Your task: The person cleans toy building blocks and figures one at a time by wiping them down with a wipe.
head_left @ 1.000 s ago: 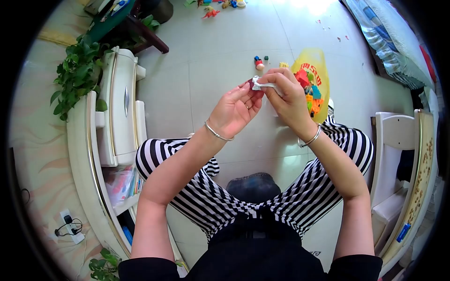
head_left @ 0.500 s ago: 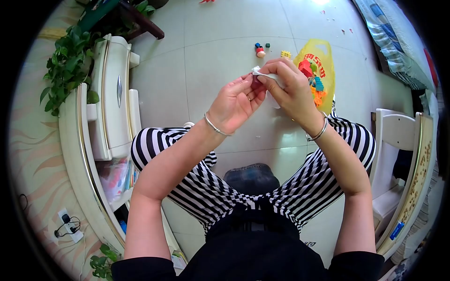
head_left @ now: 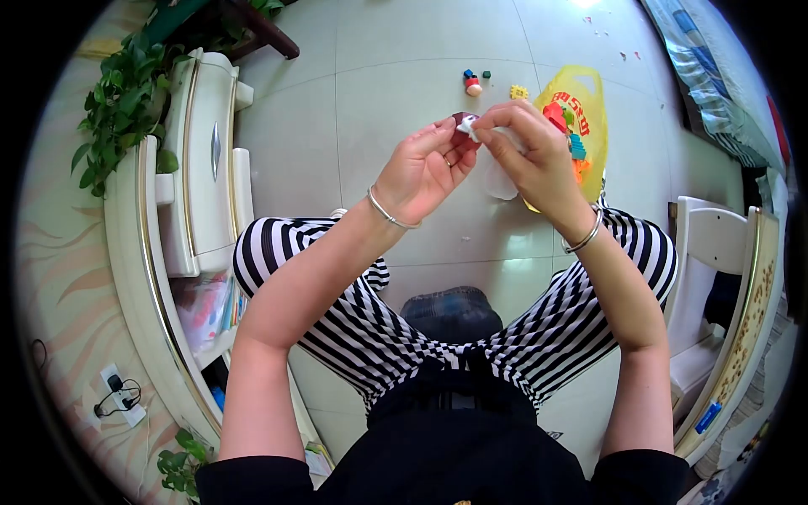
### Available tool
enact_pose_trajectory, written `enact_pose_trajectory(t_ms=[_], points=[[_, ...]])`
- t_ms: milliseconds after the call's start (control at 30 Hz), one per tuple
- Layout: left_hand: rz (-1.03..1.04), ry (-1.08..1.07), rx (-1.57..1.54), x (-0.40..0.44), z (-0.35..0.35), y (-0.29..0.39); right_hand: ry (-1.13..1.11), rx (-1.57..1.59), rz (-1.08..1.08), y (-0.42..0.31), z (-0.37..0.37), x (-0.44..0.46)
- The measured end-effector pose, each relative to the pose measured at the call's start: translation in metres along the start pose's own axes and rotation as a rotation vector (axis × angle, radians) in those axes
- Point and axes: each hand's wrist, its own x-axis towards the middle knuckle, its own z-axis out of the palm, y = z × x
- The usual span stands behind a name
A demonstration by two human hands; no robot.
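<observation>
My left hand [head_left: 421,172] grips a small dark red toy block [head_left: 460,119] between thumb and fingers, palm turned up. In my right hand [head_left: 534,156] is a thin white wipe [head_left: 502,183], pinched so that a bunched corner presses on the block's face. The rest of the wipe hangs below the right fingers. Just beyond the hands, on the tiles, lie a small red and cream toy figure [head_left: 474,87] and a yellow toy piece [head_left: 518,92]. A yellow plastic bag [head_left: 593,109] with several colourful toy blocks [head_left: 577,147] lies right of my right hand.
Pale floor tiles [head_left: 404,93] spread out between my striped legs and beyond. A white cabinet [head_left: 210,160] and a leafy plant [head_left: 126,109] stand on the left. On the right are a white chair [head_left: 715,227] and a bed edge [head_left: 715,93]. A dark seat [head_left: 452,313] is under me.
The block has turned so that more of its red face shows. My right hand has moved slightly right, and the wipe's bunched corner now sits on that face.
</observation>
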Motion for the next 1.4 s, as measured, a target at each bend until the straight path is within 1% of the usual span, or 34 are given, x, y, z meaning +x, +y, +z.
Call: enact_pose_trajectory(t_ms=[67, 200, 267, 300, 367, 400, 433, 500, 533, 567, 633, 667, 700, 767, 800, 833, 900, 967, 1033, 1067, 1100, 1167, 1200, 1267, 1300, 1333, 1367, 1400], points=[[0.011, -0.037, 0.029, 0.000, 0.001, -0.002, -0.027, -0.010, 0.058, 0.002, 0.006, -0.006], [-0.010, -0.030, 0.073, -0.001, 0.001, -0.003, -0.035, -0.062, 0.042, 0.003, 0.000, -0.003], [0.000, 0.042, 0.134, -0.002, 0.006, -0.003, 0.051, -0.070, 0.180, 0.004, -0.003, 0.000], [-0.001, 0.041, 0.135, -0.001, 0.005, -0.003, 0.052, -0.071, 0.181, 0.002, -0.004, 0.000], [-0.001, 0.027, 0.130, 0.000, 0.002, -0.004, 0.035, -0.004, 0.088, -0.007, -0.005, -0.001], [-0.002, 0.028, 0.129, -0.001, 0.003, -0.004, -0.009, 0.017, 0.051, -0.009, -0.002, -0.003], [-0.004, 0.009, 0.125, -0.001, 0.004, -0.005, -0.007, 0.018, 0.053, -0.007, -0.001, -0.005], [-0.018, -0.010, 0.121, -0.002, 0.007, -0.005, -0.024, -0.084, 0.055, -0.001, -0.002, -0.006], [-0.023, 0.003, 0.163, -0.003, 0.009, -0.003, -0.004, -0.117, 0.100, 0.002, -0.007, -0.002], [-0.027, 0.014, 0.206, -0.003, 0.010, -0.001, -0.002, -0.117, 0.100, 0.001, -0.011, 0.001], [-0.041, -0.008, 0.220, -0.003, 0.010, 0.001, 0.053, 0.065, 0.274, 0.001, -0.016, 0.004], [-0.053, -0.029, 0.230, -0.003, 0.010, 0.001, 0.030, 0.089, 0.209, 0.004, -0.016, 0.004], [-0.057, -0.029, 0.230, -0.003, 0.010, 0.000, 0.031, 0.088, 0.212, 0.003, -0.014, 0.001], [-0.046, -0.049, 0.224, -0.003, 0.010, -0.001, -0.106, 0.172, 0.237, 0.001, -0.009, -0.004], [-0.051, -0.048, 0.225, -0.002, 0.009, -0.001, -0.107, 0.131, 0.245, 0.002, -0.011, -0.003], [-0.065, -0.056, 0.235, -0.002, 0.008, -0.001, -0.105, 0.131, 0.248, 0.003, -0.013, -0.001], [-0.078, -0.067, 0.247, -0.002, 0.009, -0.001, 0.003, -0.024, 0.261, 0.004, -0.018, 0.003], [-0.077, -0.059, 0.236, -0.002, 0.011, -0.001, -0.003, -0.024, 0.235, -0.003, -0.019, 0.002], [-0.071, -0.064, 0.228, -0.001, 0.010, -0.002, -0.107, 0.101, 0.182, -0.009, -0.013, -0.003], [-0.068, -0.073, 0.224, -0.001, 0.009, -0.003, -0.093, 0.034, 0.125, -0.004, -0.012, -0.004], [-0.073, -0.073, 0.225, -0.001, 0.009, -0.003, -0.090, 0.034, 0.129, 0.001, -0.014, -0.002], [-0.067, -0.048, 0.264, -0.001, 0.010, -0.003, 0.006, -0.148, 0.191, 0.010, -0.020, 0.003], [-0.067, -0.050, 0.265, -0.002, 0.012, -0.002, 0.051, -0.060, 0.190, 0.008, -0.021, 0.005], [0.038, -0.021, 0.457, -0.004, 0.019, -0.002, 0.035, -0.016, 0.177, 0.002, -0.022, 0.004], [0.039, -0.018, 0.456, -0.004, 0.021, -0.001, 0.019, 0.028, 0.166, -0.001, -0.022, 0.002], [0.134, 0.006, 0.667, -0.003, 0.022, 0.000, 0.016, 0.030, 0.168, -0.004, -0.020, 0.000], [0.229, 0.030, 0.878, -0.002, 0.022, 0.000, -0.055, 0.037, 0.143, -0.007, -0.017, -0.002], [0.227, 0.031, 0.878, -0.002, 0.022, 0.001, -0.126, 0.043, 0.117, -0.009, -0.016, -0.004]])
